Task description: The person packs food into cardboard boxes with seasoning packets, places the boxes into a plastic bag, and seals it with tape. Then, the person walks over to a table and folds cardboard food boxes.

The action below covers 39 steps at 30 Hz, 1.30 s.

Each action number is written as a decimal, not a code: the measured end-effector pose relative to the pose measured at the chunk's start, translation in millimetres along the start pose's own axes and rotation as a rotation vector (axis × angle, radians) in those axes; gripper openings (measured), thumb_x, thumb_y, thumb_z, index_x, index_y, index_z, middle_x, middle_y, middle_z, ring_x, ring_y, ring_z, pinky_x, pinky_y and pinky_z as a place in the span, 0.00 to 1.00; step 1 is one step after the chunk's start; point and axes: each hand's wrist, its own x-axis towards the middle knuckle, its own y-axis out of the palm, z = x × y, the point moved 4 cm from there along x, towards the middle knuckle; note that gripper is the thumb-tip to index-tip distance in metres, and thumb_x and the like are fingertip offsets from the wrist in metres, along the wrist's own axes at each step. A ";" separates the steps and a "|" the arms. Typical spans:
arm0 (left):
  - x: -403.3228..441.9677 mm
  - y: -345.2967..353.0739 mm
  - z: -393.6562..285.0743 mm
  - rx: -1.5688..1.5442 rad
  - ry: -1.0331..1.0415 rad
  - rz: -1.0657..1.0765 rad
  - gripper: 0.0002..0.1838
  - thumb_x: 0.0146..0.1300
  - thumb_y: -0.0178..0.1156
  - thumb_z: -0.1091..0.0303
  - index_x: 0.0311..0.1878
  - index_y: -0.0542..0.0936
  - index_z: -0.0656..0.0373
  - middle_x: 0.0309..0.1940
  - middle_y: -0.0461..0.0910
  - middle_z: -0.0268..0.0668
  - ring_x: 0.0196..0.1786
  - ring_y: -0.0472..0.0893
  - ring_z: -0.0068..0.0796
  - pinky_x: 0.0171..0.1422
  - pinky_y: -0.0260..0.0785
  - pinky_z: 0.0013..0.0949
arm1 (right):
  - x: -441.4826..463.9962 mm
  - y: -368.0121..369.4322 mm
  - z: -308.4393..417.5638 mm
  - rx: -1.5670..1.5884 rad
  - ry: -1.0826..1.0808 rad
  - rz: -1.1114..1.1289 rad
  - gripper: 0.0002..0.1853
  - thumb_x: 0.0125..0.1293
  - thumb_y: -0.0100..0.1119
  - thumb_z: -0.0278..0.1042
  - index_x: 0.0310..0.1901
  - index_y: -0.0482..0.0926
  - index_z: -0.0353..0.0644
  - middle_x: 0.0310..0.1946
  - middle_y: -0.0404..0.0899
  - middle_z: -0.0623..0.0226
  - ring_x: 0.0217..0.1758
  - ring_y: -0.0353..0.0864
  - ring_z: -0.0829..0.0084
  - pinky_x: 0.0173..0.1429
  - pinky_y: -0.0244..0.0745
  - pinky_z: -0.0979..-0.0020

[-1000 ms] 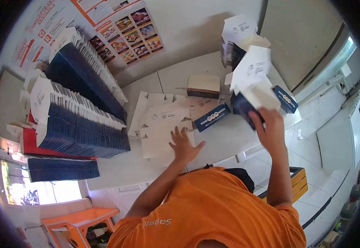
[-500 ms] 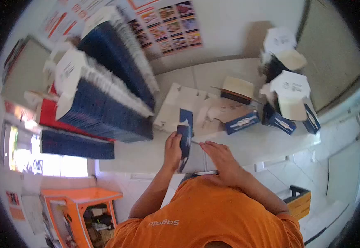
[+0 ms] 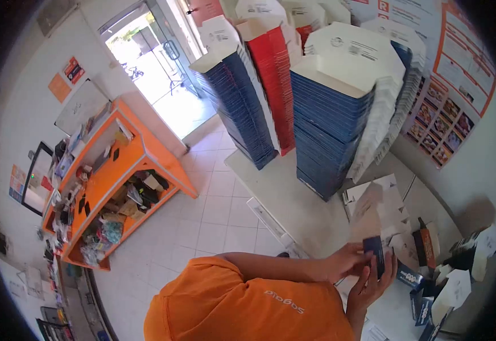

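Note:
Near the front of the white table, both my hands are at a small dark blue cardboard box, partly folded, with a pale flap rising from it. My left hand grips its left side, fingers closed. My right hand curls around the lower right side, fingers bent against the card. The hands hide much of the box. Flat white box blanks lie just beyond it. To the right stand folded blue boxes with white lids raised.
Tall nested stacks of blue boxes and red boxes stand along the table's far left. A brown-sided box sits by the wall. On the left are an orange counter with cluttered shelves, tiled floor and a glass door.
The view has swung left, bringing the door and orange counter into sight. My right hand has moved from beside the box to gripping it; the left hand keeps its hold.

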 end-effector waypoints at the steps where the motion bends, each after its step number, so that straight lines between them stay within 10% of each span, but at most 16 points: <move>1: -5.3 -0.8 6.7 0.038 0.025 0.020 0.16 0.79 0.58 0.62 0.63 0.76 0.59 0.47 0.82 0.30 0.46 0.82 0.20 0.50 0.79 0.28 | -0.6 8.6 -0.6 -0.013 0.078 -0.021 0.20 0.80 0.52 0.37 0.64 0.80 0.33 0.71 0.69 0.46 0.76 0.63 0.38 0.75 0.60 0.37; 7: -16.9 -29.7 -13.8 0.378 0.317 0.018 0.18 0.79 0.57 0.65 0.66 0.72 0.62 0.48 0.81 0.33 0.49 0.80 0.23 0.55 0.74 0.30 | -13.8 39.5 27.3 0.065 0.253 0.182 0.32 0.81 0.50 0.37 0.81 0.56 0.39 0.78 0.59 0.46 0.80 0.60 0.48 0.76 0.63 0.49; 10: -41.4 -43.4 -59.5 0.829 0.238 0.078 0.18 0.76 0.57 0.67 0.65 0.75 0.61 0.47 0.83 0.36 0.50 0.81 0.27 0.56 0.74 0.35 | -29.1 28.7 2.3 0.724 0.462 0.103 0.37 0.76 0.58 0.41 0.79 0.55 0.34 0.77 0.57 0.42 0.81 0.58 0.49 0.76 0.62 0.51; 14: -94.0 -44.3 -110.0 1.166 0.287 0.420 0.16 0.74 0.56 0.71 0.62 0.78 0.59 0.44 0.85 0.46 0.49 0.84 0.35 0.55 0.73 0.42 | -27.1 37.6 7.0 0.745 0.506 0.343 0.27 0.78 0.54 0.39 0.73 0.69 0.34 0.40 0.76 0.70 0.39 0.73 0.79 0.42 0.70 0.74; 17: -124.2 -55.7 -124.0 1.230 0.281 0.161 0.17 0.73 0.55 0.72 0.63 0.70 0.56 0.35 0.84 0.52 0.37 0.84 0.48 0.43 0.72 0.45 | -10.8 50.2 57.0 0.888 0.413 0.406 0.21 0.67 0.62 0.26 0.62 0.81 0.32 0.32 0.76 0.72 0.27 0.69 0.82 0.29 0.66 0.76; 21: -150.1 -79.1 -133.5 1.225 0.375 -0.027 0.21 0.73 0.56 0.72 0.64 0.62 0.49 0.26 0.80 0.50 0.31 0.83 0.57 0.37 0.69 0.52 | 20.1 78.2 97.3 0.629 0.272 0.609 0.20 0.62 0.67 0.24 0.57 0.83 0.32 0.27 0.75 0.73 0.26 0.73 0.82 0.30 0.68 0.76; 25: -165.5 -92.6 -134.7 1.097 0.554 -0.105 0.22 0.72 0.57 0.72 0.65 0.62 0.47 0.21 0.78 0.48 0.29 0.83 0.57 0.35 0.67 0.51 | 20.2 108.9 100.8 0.501 0.572 0.453 0.19 0.62 0.68 0.23 0.55 0.82 0.31 0.25 0.79 0.73 0.26 0.75 0.83 0.28 0.72 0.74; 29: -180.6 -109.4 -147.7 1.078 0.507 -0.095 0.24 0.71 0.58 0.72 0.66 0.62 0.47 0.22 0.80 0.47 0.29 0.83 0.56 0.35 0.67 0.49 | 23.6 109.8 130.4 0.888 0.533 0.882 0.32 0.56 0.79 0.32 0.62 0.79 0.32 0.31 0.83 0.64 0.32 0.83 0.76 0.33 0.79 0.72; 33: -192.5 -110.1 -159.7 1.129 0.436 -0.108 0.28 0.72 0.62 0.68 0.69 0.61 0.52 0.27 0.83 0.47 0.28 0.85 0.46 0.37 0.74 0.39 | 35.6 101.7 166.8 0.389 -0.177 0.601 0.40 0.39 0.87 0.33 0.58 0.81 0.33 0.42 0.83 0.55 0.42 0.85 0.68 0.40 0.82 0.69; 36: -190.7 -118.0 -172.7 1.090 0.638 -0.222 0.33 0.71 0.66 0.64 0.72 0.59 0.55 0.36 0.85 0.48 0.37 0.86 0.42 0.47 0.76 0.37 | 48.3 99.9 170.7 0.446 0.269 0.711 0.41 0.38 0.88 0.33 0.57 0.80 0.33 0.44 0.83 0.56 0.45 0.85 0.67 0.46 0.83 0.66; 39: -189.2 -147.3 -190.8 1.185 1.013 -0.759 0.37 0.70 0.69 0.60 0.73 0.59 0.61 0.45 0.86 0.45 0.44 0.85 0.38 0.55 0.75 0.36 | 37.9 90.9 116.1 0.665 0.503 0.322 0.33 0.54 0.79 0.30 0.61 0.77 0.30 0.46 0.82 0.55 0.48 0.83 0.65 0.49 0.80 0.67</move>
